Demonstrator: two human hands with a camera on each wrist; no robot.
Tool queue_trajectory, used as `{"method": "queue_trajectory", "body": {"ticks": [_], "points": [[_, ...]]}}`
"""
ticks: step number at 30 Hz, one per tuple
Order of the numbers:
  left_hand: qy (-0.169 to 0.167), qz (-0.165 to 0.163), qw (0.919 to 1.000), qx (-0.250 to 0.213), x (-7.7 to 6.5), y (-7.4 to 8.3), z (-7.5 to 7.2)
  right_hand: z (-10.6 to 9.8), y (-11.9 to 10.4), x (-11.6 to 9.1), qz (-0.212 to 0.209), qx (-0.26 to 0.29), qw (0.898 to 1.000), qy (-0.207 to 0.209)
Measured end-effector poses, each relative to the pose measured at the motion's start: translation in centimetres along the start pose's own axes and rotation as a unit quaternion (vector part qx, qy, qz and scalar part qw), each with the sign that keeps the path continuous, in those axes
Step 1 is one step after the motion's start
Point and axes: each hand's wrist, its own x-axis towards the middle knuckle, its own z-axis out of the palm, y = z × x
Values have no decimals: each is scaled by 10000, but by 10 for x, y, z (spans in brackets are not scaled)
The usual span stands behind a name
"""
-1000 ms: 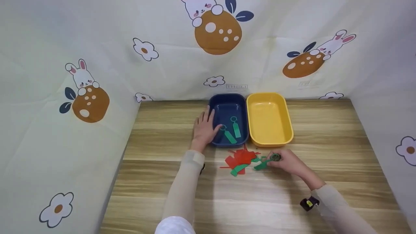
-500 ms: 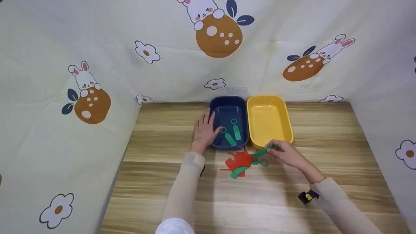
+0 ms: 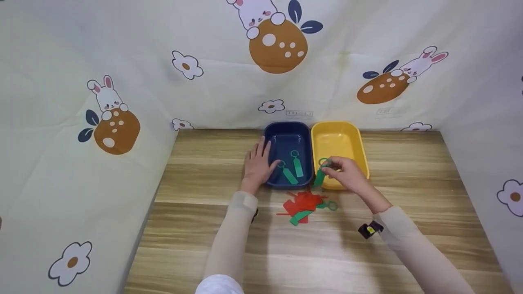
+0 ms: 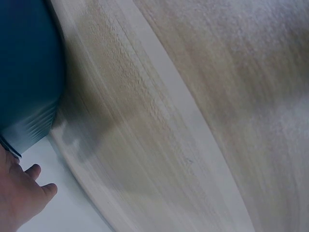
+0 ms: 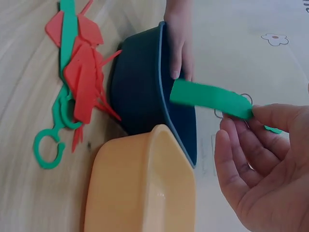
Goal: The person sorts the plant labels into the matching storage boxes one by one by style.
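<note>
My right hand (image 3: 347, 174) pinches a green plastic tag (image 3: 319, 178) by its ring end, over the neighbouring rims of the yellow bin (image 3: 337, 141) and the dark blue bin (image 3: 284, 141). In the right wrist view the tag's flat strip (image 5: 210, 98) points toward the blue bin. Straight-fingered, my left hand (image 3: 256, 166) rests at the blue bin's left rim, thumb over the edge. Two green ring tags, one leaning left (image 3: 289, 175) and one more upright (image 3: 298, 166), lie inside that bin. Nothing shows inside the yellow bin's visible part.
In front of the bins lies a heap of red plastic pieces (image 3: 306, 201) mixed with green tags (image 3: 302, 215), one ring (image 3: 332, 206) sticking out to the right. A printed cloth (image 3: 220, 94) walls the wooden table (image 3: 196, 228) at back and sides.
My right hand has lifted a green tag out of the heap and carried it up and left to above where the bins meet. The left hand keeps its place on the blue bin.
</note>
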Motion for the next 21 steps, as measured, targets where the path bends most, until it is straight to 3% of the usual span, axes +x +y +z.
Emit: {"method": "queue_trajectory", "body": {"ticks": [6, 13, 21], "points": [[6, -10, 10000, 80, 0, 0, 0, 16, -14, 20, -45, 36, 9997, 233], [-8, -12, 10000, -20, -2, -1, 1, 35, -21, 39, 201, -7, 9998, 86], [-21, -35, 10000, 24, -1, 0, 0, 45, -19, 55, 389, -682, 9969, -79]]}}
